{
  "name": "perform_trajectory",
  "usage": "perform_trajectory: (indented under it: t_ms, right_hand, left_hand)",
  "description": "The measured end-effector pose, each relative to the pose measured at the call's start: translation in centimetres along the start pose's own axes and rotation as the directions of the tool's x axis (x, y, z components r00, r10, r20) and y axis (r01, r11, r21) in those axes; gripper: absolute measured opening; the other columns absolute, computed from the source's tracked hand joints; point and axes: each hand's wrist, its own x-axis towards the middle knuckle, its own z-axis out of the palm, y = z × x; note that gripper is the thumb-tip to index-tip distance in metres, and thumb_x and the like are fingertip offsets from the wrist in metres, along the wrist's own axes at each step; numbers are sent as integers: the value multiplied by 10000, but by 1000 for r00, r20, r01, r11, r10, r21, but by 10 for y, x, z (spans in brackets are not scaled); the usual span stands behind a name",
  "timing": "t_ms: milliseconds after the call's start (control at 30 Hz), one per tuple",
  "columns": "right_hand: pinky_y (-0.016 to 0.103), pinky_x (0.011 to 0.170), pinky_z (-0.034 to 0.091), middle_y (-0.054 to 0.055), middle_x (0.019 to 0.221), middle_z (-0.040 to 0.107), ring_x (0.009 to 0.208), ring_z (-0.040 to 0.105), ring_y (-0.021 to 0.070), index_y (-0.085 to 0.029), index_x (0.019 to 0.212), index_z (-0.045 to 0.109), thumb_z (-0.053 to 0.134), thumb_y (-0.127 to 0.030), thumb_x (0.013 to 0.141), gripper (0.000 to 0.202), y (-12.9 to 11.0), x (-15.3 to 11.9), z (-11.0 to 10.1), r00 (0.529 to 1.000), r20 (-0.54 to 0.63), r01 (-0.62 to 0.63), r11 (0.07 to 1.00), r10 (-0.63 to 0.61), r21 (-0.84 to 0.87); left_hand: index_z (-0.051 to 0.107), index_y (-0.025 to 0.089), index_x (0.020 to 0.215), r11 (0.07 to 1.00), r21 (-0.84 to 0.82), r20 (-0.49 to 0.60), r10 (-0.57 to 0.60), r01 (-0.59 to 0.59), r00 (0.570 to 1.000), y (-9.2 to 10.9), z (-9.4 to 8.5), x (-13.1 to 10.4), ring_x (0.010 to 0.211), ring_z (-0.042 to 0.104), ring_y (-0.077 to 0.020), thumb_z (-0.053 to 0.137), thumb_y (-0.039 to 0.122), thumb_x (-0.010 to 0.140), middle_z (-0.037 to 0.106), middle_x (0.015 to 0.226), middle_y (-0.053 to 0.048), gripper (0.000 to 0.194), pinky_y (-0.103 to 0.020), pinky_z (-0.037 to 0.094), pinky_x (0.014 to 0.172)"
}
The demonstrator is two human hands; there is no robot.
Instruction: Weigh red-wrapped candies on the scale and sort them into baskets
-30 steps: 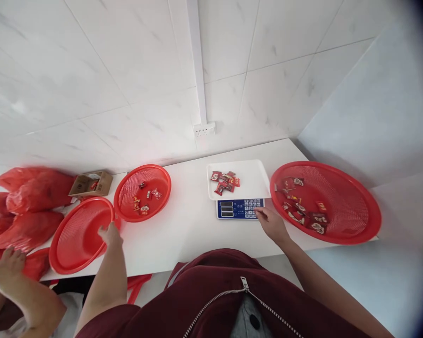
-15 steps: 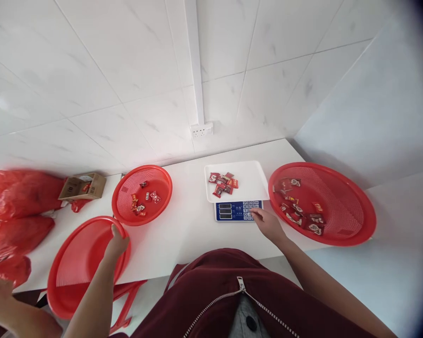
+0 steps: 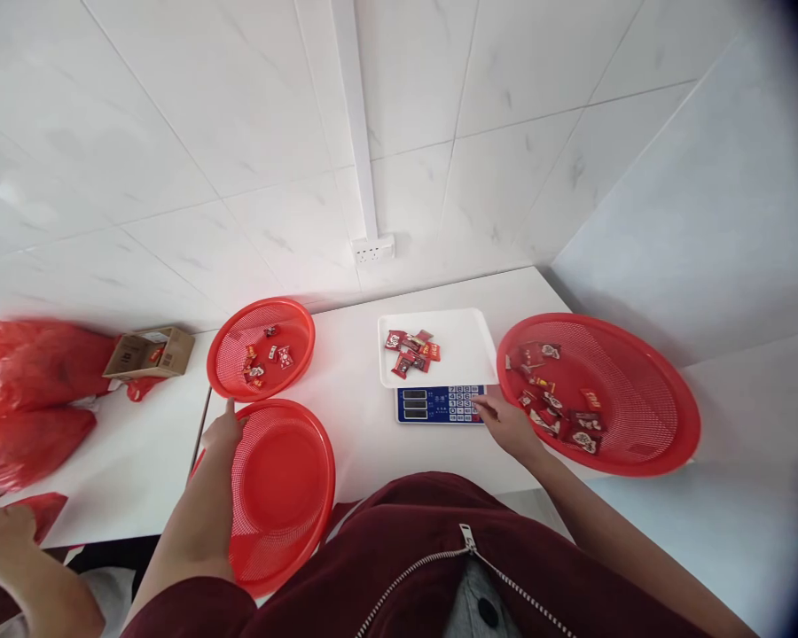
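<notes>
My left hand (image 3: 222, 431) grips the upper left rim of a red plastic basket (image 3: 325, 478) with mesh sides, which holds nothing. My right hand (image 3: 505, 427), fingers curled together with nothing visible in them, is at the right edge of the keypad of a blue weighing scale (image 3: 432, 416). On the scale's white tray (image 3: 462, 359) lies a small heap of red-wrapped snack packets (image 3: 409, 350). Right of that hand, a large red basket (image 3: 658, 399) contains several more packets (image 3: 551, 403).
Behind my left hand stands another red basket (image 3: 301, 354) with several packets. Farther left are an open cardboard box (image 3: 179, 350) and red plastic bags (image 3: 33, 368). Another person's hand (image 3: 3, 532) is at the lower left. A tiled wall (image 3: 272, 106) backs the white table (image 3: 359, 416).
My left hand has brought the bare red basket rightward, closer to my body and over the table's front edge. My right hand stays by the keypad. The other person's hand has shifted.
</notes>
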Motion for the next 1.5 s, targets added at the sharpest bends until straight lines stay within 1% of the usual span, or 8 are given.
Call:
perform_trajectory:
  t_ms: [167,300,433,933,1167,1300,1367,1500]
  right_hand:
    - [398,823,514,84,996,716,915,664,251,-198,971,661,426,-321,832,300,13,-6,-4,1000,24,-8,1000,8,-29]
    - [395,843,509,83,1008,713,937,658,246,-201,976,662,438,-311,827,291,13,-3,-2,1000,27,4,1000,-4,-27]
    - [385,840,511,77,1015,712,939,660,239,-210,995,660,439,-306,833,291,12,-3,-2,999,32,22,1000,-22,-14]
    - [347,840,504,62,998,723,923,669,224,-212,989,678,459,-281,821,284,17,-9,-16,995,75,-60,998,61,-14]
    - [357,818,508,81,996,720,904,668,230,-191,1008,663,454,-261,810,297,20,-9,-15,989,115,-88,996,89,-10]
    - [361,825,510,79,1002,717,909,668,235,-204,995,663,452,-282,817,287,19,-10,-8,990,117,-82,997,81,7]
    - [363,836,507,79,1004,716,918,666,236,-205,991,665,451,-293,822,287,17,-9,-2,991,115,-66,997,63,26]
    - [349,830,507,76,1003,716,922,663,228,-206,995,670,452,-290,825,289,9,-4,10,990,137,-44,998,37,47]
  left_hand:
    - [245,201,1448,947,259,-182,242,-191,953,18,1,0,1265,406,-350,531,411,840,398,1401,-217,703,-449,401,914]
    - [398,159,1372,832,381,-79,463,-403,883,36,5,3,1375,242,-317,503,494,838,373,1442,-185,639,-461,197,1089]
    - [484,97,1271,849,345,-8,430,-401,903,38,5,6,1226,455,-336,462,566,828,524,1282,-235,646,-486,273,1035]
    - [453,68,1272,997,-50,-84,-70,66,994,47,4,5,1102,557,-399,327,525,876,599,1145,-278,617,-509,426,831]
    - [222,47,1429,993,-95,-114,-75,64,991,68,5,6,1018,613,-366,291,320,903,612,1137,-265,597,-504,457,799]
    - [111,107,1474,997,-72,-230,7,-24,973,90,8,-7,1297,385,-348,371,312,885,330,1454,-230,676,-506,366,978]
    - [215,119,1453,978,-37,-340,180,-205,923,118,12,-23,1385,218,-324,393,326,889,243,1509,-177,627,-488,258,1073]
    - [517,166,1253,658,13,-414,689,-753,595,203,26,-72,1284,386,-260,389,320,913,518,1318,-133,394,-398,294,1069]
